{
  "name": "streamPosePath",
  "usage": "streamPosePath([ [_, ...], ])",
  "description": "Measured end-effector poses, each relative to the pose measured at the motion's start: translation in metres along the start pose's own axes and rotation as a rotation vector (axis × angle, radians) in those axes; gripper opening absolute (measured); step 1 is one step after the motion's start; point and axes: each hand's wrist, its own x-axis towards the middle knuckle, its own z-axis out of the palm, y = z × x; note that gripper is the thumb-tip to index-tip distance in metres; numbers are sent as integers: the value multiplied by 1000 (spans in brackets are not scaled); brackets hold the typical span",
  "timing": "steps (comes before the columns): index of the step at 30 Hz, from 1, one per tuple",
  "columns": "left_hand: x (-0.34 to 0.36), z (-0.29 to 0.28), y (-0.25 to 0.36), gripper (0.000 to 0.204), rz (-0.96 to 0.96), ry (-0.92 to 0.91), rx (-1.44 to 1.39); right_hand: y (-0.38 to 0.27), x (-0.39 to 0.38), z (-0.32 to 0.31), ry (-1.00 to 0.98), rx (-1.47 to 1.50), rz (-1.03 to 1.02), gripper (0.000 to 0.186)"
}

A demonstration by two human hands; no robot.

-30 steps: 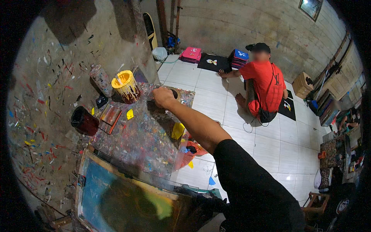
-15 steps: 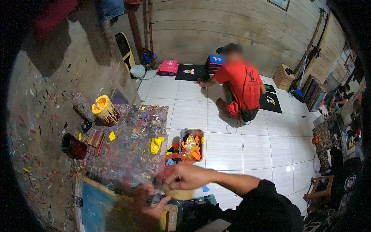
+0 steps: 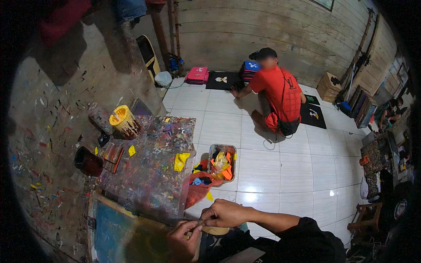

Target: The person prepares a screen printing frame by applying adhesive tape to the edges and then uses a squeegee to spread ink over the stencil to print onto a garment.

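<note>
My right hand [image 3: 223, 215] is closed on what looks like a beige tape roll [image 3: 215, 230] at the bottom middle. My left hand [image 3: 185, 236] pinches at the roll's near left side, its fingertips meeting those of my right hand; the thin piece between them is too small to make out clearly. Below and left of both hands is a screen-printing frame [image 3: 107, 228]. Beyond it stands a paint-spattered table [image 3: 144, 171] with a yellow paint can [image 3: 125, 122], a dark red container [image 3: 87, 162] and a yellow scrap [image 3: 181, 161].
A co-worker in red [image 3: 283, 96] crouches on the tiles near black printed pieces [image 3: 221, 79] and folded stacks [image 3: 197, 75]. A bin of scraps [image 3: 234, 162] and red sack [image 3: 197, 195] sit beside the table. Another person [image 3: 390, 114], a wooden stool [image 3: 366, 219] and clutter line the right.
My right hand has come back from the table's far part with the roll, down toward my body. My left hand has entered view and joined it at the roll.
</note>
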Motion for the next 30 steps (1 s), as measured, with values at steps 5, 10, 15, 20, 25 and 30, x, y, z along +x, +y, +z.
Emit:
streamPosePath([
  [5,0,-2,3,12,-29,-5,64,-4,0,2,-31,11,47,20],
  [10,-3,-2,-8,16,-41,14,49,-6,0,10,-44,13,60,19],
  [15,-3,-1,-2,16,39,-2,32,-12,-5,12,-76,92,137,19],
  [20,-26,16,-48,9,-21,98,-147,-15,-18,23,-9,139,75,18],
  [25,-37,28,-31,9,-292,181,-259,-11,-35,32,37,193,123,21],
  [30,-42,9,-39,12,-208,215,-76,-28,-42,45,32,266,59,95],
])
